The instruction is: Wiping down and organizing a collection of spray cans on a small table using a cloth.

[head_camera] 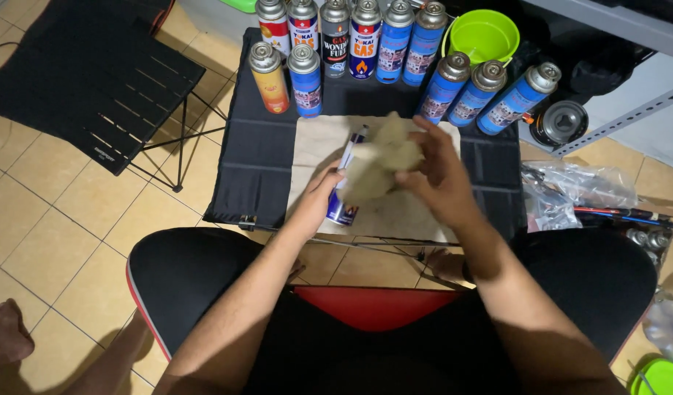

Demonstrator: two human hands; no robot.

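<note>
My left hand (316,199) grips a blue and white gas canister (344,197) held at a slant over a pale cloth sheet (395,212) spread on a small black table (259,157). My right hand (437,170) holds a crumpled beige rag (380,162) pressed against the canister's upper part, hiding most of it. Both hands meet above the middle of the table.
Several upright gas canisters (365,36) stand along the table's far edge, three more (482,91) lean at the right. A green bowl (484,33) sits behind them. A black folding table (80,80) stands at left, plastic bags (570,190) and a metal shelf at right.
</note>
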